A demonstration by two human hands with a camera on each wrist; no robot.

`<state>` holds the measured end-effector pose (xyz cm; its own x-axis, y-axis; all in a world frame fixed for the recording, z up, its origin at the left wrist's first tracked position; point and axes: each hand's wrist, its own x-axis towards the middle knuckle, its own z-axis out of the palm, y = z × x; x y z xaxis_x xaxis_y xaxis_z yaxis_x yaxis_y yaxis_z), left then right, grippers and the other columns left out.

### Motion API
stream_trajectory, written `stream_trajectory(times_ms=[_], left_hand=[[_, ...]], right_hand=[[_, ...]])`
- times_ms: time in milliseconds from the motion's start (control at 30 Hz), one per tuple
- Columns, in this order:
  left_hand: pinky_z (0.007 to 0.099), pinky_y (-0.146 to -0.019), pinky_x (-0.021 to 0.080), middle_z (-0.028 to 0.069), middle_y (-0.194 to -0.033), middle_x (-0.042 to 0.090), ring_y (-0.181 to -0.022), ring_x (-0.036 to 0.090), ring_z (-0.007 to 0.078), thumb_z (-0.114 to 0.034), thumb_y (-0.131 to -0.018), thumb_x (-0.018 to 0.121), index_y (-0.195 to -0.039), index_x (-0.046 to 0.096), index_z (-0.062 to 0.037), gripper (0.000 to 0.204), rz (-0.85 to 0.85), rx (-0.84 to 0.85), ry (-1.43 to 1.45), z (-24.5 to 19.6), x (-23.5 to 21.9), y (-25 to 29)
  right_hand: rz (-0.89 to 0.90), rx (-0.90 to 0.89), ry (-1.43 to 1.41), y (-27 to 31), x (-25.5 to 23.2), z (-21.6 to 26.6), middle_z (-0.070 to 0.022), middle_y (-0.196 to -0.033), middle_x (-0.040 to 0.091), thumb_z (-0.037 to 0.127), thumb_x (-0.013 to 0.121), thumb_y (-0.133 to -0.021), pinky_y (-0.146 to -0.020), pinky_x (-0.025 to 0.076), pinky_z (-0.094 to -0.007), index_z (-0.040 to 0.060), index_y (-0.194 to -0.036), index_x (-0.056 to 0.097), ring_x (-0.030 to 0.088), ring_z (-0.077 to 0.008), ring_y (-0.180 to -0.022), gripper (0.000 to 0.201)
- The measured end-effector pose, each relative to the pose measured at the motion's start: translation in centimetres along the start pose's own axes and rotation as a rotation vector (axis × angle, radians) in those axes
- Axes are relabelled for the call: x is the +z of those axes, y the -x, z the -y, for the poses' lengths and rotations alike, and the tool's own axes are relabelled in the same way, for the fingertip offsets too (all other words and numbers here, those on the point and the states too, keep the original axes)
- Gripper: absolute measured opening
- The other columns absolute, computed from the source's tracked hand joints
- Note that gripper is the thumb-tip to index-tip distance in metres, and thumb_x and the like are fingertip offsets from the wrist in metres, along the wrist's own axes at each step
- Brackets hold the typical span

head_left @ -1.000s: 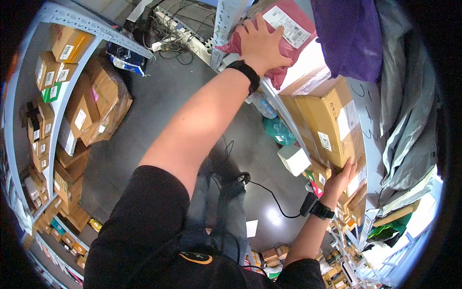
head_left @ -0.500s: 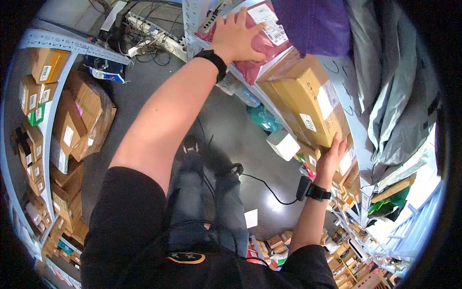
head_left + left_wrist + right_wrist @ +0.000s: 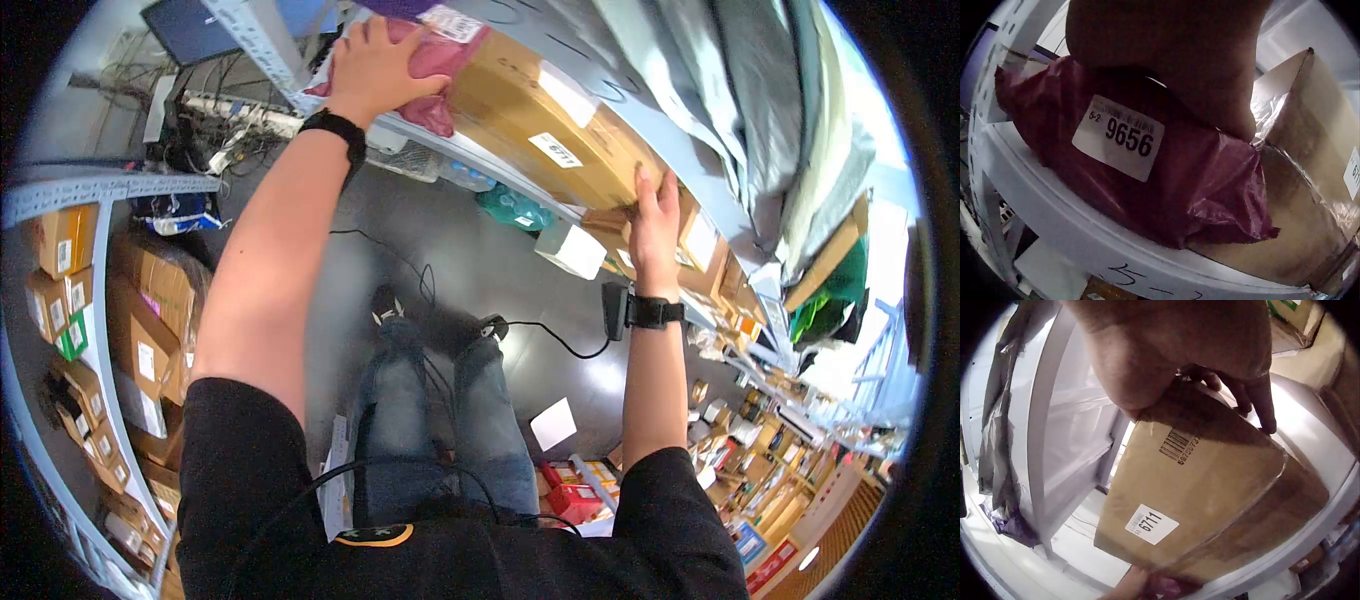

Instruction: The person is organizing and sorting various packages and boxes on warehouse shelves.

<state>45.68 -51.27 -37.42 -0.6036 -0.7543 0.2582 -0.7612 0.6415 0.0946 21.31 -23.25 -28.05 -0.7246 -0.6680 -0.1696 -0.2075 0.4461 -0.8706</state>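
Note:
My left hand (image 3: 378,72) lies with spread fingers on a dark pink plastic package (image 3: 432,112), labelled 9656 in the left wrist view (image 3: 1204,187). Beside the package on the shelf is a long brown cardboard box (image 3: 500,120), its label reading 6711. At the box's other end my right hand (image 3: 655,225) touches the cardboard with extended fingers. The right wrist view shows the palm of this hand (image 3: 1191,350) over the end of the box (image 3: 1210,481), fingers reaching past its edge; the thumb is not clearly visible there.
Grey plastic bags (image 3: 700,90) hang along the shelf's edge at upper right. Under the shelf are a teal bag (image 3: 515,208) and a white box (image 3: 570,250). Another rack with boxes (image 3: 68,240) stands at left. Cables (image 3: 560,345) run across the floor.
The head view has turned, so the shelf, package and box appear farther left and higher. Both hands remain on the same items; the package appears closer against the box.

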Motion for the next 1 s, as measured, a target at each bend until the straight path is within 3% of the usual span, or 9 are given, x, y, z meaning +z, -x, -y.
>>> stream_trajectory(times_ms=[167,200,300,333,433,600,700,800,1000], left_hand=[[0.0635,-0.099,0.029,0.0220,-0.140,0.040,-0.124,0.038,0.0455,-0.068,-0.069,0.063,-0.135,0.049,-0.0413,0.073,0.013,-0.007,-0.031,-0.2,1.1,-0.4],[0.0569,-0.101,0.032,0.0212,-0.138,0.043,-0.125,0.039,0.0414,-0.059,-0.078,0.061,-0.135,0.050,-0.0350,0.063,-0.032,0.046,-0.105,-0.9,-0.2,-0.2],[0.0457,-0.101,0.037,0.0220,-0.128,0.052,-0.119,0.048,0.0373,-0.043,-0.089,0.054,-0.134,0.052,-0.0235,0.049,-0.053,0.176,0.662,-0.7,3.7,-2.4],[0.0338,-0.083,0.048,0.0174,-0.108,0.062,-0.095,0.060,0.0274,-0.031,-0.096,0.046,-0.127,0.054,-0.0103,0.039,-0.033,-0.073,0.950,-3.3,1.9,-1.6],[0.0299,-0.061,0.049,0.0100,-0.094,0.062,-0.074,0.058,0.0177,-0.033,-0.097,0.043,-0.125,0.053,-0.0056,0.040,0.133,-0.476,1.450,-8.0,-3.4,1.4],[0.0323,-0.072,0.049,0.0107,-0.111,0.058,-0.095,0.055,0.0184,0.000,-0.086,0.051,-0.129,0.043,-0.0025,0.044,0.060,-0.237,1.228,-9.1,-2.0,3.1],[0.0386,-0.080,0.049,0.0095,-0.116,0.058,-0.108,0.055,0.0236,-0.018,-0.093,0.050,-0.125,0.050,-0.0060,0.034,0.025,-0.282,1.429,-9.7,-1.1,3.9],[0.0367,-0.075,0.046,0.0069,-0.109,0.061,-0.103,0.056,0.0239,-0.051,-0.098,0.025,-0.117,0.055,-0.0102,0.054,0.145,-0.595,1.669,-10.4,-2.4,3.3],[0.0382,-0.069,0.049,0.0087,-0.106,0.062,-0.092,0.060,0.0231,-0.038,-0.099,0.035,-0.108,0.056,-0.0060,0.039,0.113,-0.619,1.837,-9.8,-1.8,1.9]], right_hand=[[0.076,-0.090,-0.023,-0.2,-0.7,-0.6,-0.0167,-0.134,0.049,0.028,0.055,-0.097,-0.102,0.037,-0.0314,-0.0072,-0.140,0.031,0.049,-0.0202,-0.118,0.060],[-0.026,-0.150,-0.137,0.1,-0.1,-0.8,-0.0138,-0.118,0.060,0.028,0.062,-0.092,-0.096,0.040,-0.0314,-0.0060,-0.123,0.051,0.054,-0.0198,-0.107,0.047],[0.002,-0.138,-0.338,-0.6,0.0,-2.1,-0.0126,-0.116,0.060,0.026,0.062,-0.093,-0.095,0.040,-0.0313,-0.0051,-0.122,0.052,0.055,-0.0192,-0.105,0.044],[-0.012,-0.126,-0.366,-0.6,0.1,-2.0,-0.0119,-0.115,0.061,0.024,0.061,-0.093,-0.094,0.041,-0.0309,-0.0044,-0.122,0.052,0.055,-0.0187,-0.104,0.042],[0.010,-0.125,-0.360,-1.1,-0.2,-2.6,-0.0110,-0.114,0.062,0.023,0.061,-0.092,-0.094,0.041,-0.0308,-0.0040,-0.120,0.054,0.055,-0.0179,-0.103,0.039],[0.079,-0.197,-0.290,-2.1,-2.2,-3.1,-0.0117,-0.113,0.061,0.026,0.059,-0.094,-0.089,0.044,-0.0295,-0.0065,-0.122,0.053,0.055,-0.0166,-0.100,0.044],[0.122,0.113,-0.102,-1.3,-3.6,-1.6,-0.0086,-0.103,0.065,0.029,0.058,-0.094,-0.086,0.044,-0.0289,-0.0061,-0.114,0.059,0.057,-0.0160,-0.095,0.041],[0.064,-0.026,0.013,-2.3,-2.8,-3.9,-0.0167,-0.086,0.067,0.043,0.053,-0.091,-0.078,0.047,-0.0336,-0.0081,-0.103,0.064,0.062,-0.0241,-0.083,0.054],[0.039,0.048,0.039,-1.2,-1.7,-3.6,-0.0297,-0.103,0.064,0.052,0.047,-0.089,-0.091,0.045,-0.0388,-0.0072,-0.105,0.064,0.060,-0.0393,-0.104,0.064]])
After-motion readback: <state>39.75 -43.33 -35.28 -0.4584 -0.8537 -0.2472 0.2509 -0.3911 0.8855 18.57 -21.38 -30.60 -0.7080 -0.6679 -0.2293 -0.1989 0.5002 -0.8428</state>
